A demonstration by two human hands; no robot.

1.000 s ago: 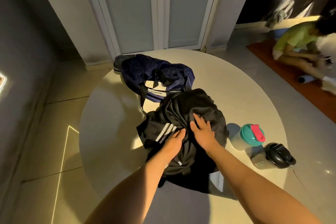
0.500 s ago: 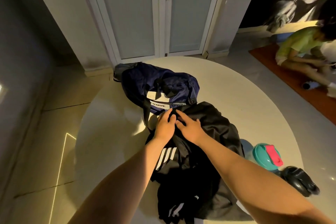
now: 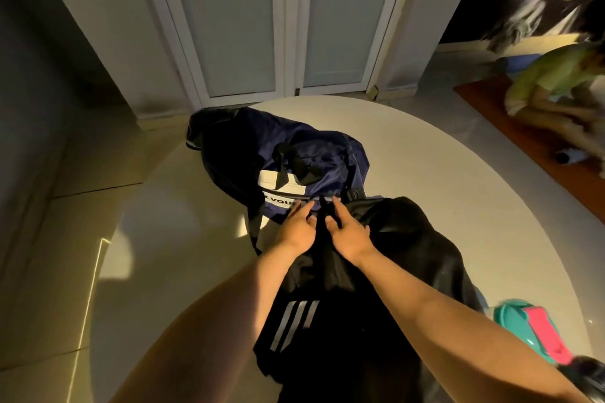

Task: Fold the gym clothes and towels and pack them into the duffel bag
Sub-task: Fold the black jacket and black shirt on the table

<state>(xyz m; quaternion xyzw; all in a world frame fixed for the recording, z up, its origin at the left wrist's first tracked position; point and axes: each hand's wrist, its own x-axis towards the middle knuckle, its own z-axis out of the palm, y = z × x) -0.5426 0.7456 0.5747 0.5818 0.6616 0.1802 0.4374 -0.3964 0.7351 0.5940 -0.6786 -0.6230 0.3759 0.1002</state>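
So my left hand (image 3: 296, 228) and right hand (image 3: 347, 232), fingers loosely spread and clamped on nothing, pressed side by side on the black garment's (image 3: 386, 271) far edge, which touched the bag (image 3: 281, 154) on the table (image 3: 458, 180), probably to flatten it for folding.

A round white table (image 3: 442, 180) stood on glossy pale floor tiles (image 3: 98, 173). Frosted double doors (image 3: 281, 16) in white frames were closed. Lighting was dim and warm.
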